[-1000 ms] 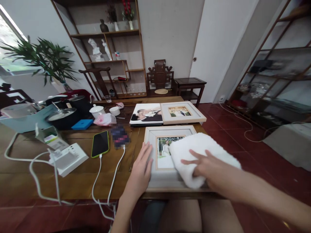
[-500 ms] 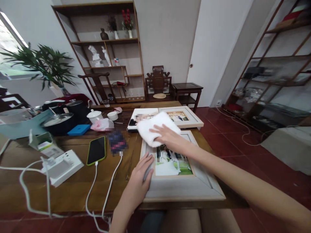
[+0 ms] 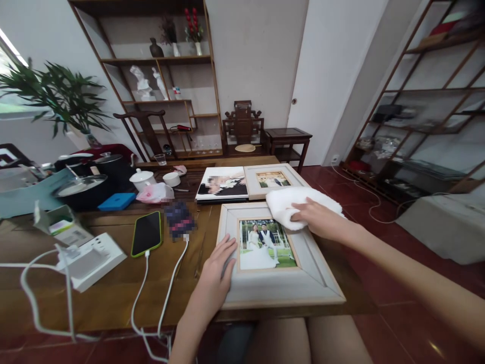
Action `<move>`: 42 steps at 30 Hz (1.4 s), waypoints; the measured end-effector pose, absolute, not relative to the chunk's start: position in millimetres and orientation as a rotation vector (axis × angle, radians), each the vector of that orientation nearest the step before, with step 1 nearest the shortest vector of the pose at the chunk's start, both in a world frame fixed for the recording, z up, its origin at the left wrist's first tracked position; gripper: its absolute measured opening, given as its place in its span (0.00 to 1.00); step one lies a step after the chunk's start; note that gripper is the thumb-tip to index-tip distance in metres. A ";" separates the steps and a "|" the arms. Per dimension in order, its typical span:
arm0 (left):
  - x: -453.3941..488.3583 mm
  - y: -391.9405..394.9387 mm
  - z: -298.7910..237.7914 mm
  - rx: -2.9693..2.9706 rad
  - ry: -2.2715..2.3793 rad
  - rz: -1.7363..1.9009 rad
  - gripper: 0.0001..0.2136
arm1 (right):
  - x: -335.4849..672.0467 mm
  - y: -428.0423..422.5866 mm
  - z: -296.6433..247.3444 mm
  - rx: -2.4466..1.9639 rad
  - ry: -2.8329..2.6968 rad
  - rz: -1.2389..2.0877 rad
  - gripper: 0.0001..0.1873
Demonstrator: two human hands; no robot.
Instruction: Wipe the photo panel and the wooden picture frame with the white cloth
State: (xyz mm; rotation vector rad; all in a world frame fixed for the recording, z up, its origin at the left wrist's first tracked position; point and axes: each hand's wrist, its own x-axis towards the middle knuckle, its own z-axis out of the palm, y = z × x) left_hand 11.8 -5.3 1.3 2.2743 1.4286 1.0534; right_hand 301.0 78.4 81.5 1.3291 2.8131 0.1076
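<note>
A picture frame (image 3: 280, 290) with a wide pale border lies flat near the table's front edge, a photo (image 3: 265, 245) of two people on a swing inside it. My left hand (image 3: 215, 268) rests on the frame's left border, fingers stretched out and the thumb apart. At the frame's upper right corner, my right hand (image 3: 318, 217) presses down on a folded white towel (image 3: 288, 199), fingers bent over its near edge. The towel covers part of the far border and hangs past the right side.
Behind lie a second picture frame (image 3: 252, 187) and a white photo album (image 3: 223, 183). To the left are a phone (image 3: 147, 233) on a charging cable, a power strip (image 3: 96, 263), an opened small box (image 3: 62, 225), a blue box (image 3: 116, 201), a white teapot (image 3: 142, 179) and pots (image 3: 81, 187).
My right hand has slid the towel rightward, from the frame's upper left to its upper right corner, uncovering the photo and album. My left hand stays on the left border.
</note>
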 end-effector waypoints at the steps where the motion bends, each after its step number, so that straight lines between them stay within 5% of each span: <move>1: 11.6 -4.7 0.7 2.272 1.424 1.070 0.16 | 302.5 74.4 82.3 1.333 2.817 0.121 0.28; 13: 11.7 -5.1 -0.6 2.248 1.425 1.113 0.18 | 289.2 -52.6 96.2 1.331 2.750 -0.253 0.29; 19: 10.8 -3.9 0.2 2.234 1.403 1.102 0.18 | 290.2 -8.9 81.4 1.553 2.681 -0.088 0.36; 24: 12.1 -2.9 -1.4 2.234 1.430 1.107 0.19 | 279.8 20.6 77.1 1.511 2.713 0.108 0.32; 42: 14.7 -3.9 2.0 2.203 1.455 1.114 0.18 | 208.2 -53.8 63.4 1.223 2.780 -0.143 0.20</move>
